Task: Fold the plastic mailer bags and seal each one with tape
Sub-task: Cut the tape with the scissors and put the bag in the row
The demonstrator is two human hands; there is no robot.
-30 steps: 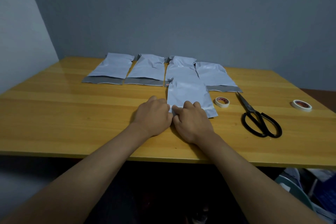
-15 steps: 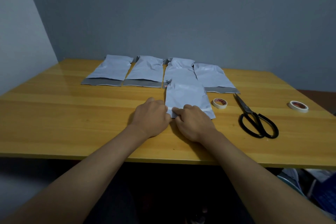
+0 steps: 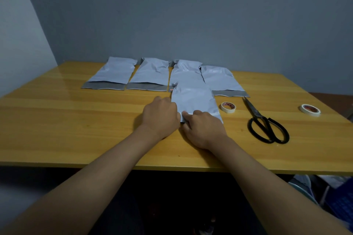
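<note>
One mailer (image 3: 193, 99), near-centre of table (image 3: 76, 120), overlapping far row of bags (image 3: 152, 74). Thin, limp, slippery film (likely light). Left hand (image 3: 160, 115) and right hand (image 3: 203, 129) pinched on near-left corner; best held by edges.

Open bench left, clutter right

Bare bench (image 3: 66, 120) lies left of the hands; right, a tape roll (image 3: 228, 107), scissors (image 3: 265, 122) and second roll (image 3: 310, 109) block; mailer bags (image 3: 149, 74) line the back.

mailer bags (image 3: 193, 99): 5, perhaps | tape rolls (image 3: 228, 107): 2 | scissors (image 3: 264, 123): 1
</note>
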